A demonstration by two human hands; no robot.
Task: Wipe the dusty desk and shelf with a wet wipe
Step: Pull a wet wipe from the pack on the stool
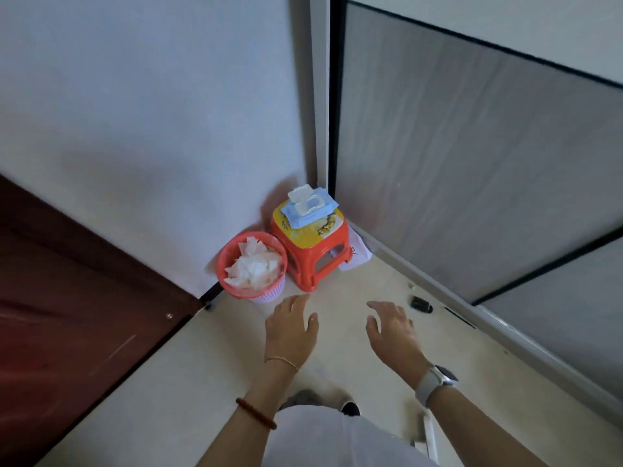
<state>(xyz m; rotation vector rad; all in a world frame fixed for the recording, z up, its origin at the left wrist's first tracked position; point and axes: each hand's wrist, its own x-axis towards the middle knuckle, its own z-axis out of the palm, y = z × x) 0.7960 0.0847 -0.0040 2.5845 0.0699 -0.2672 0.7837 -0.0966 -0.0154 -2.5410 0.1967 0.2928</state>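
Observation:
A blue pack of wet wipes with its white lid flipped up lies on a small orange stool in the room's corner. My left hand is stretched out over the floor, fingers apart and holding nothing, short of the stool. My right hand hangs beside it, also empty with spread fingers, a watch on its wrist. Neither hand touches the pack. No desk or shelf surface is clearly identifiable in view.
A red basket full of used white wipes stands left of the stool against the wall. A dark red-brown panel fills the lower left. A grey partition runs along the right, with a small dark object on the floor near it.

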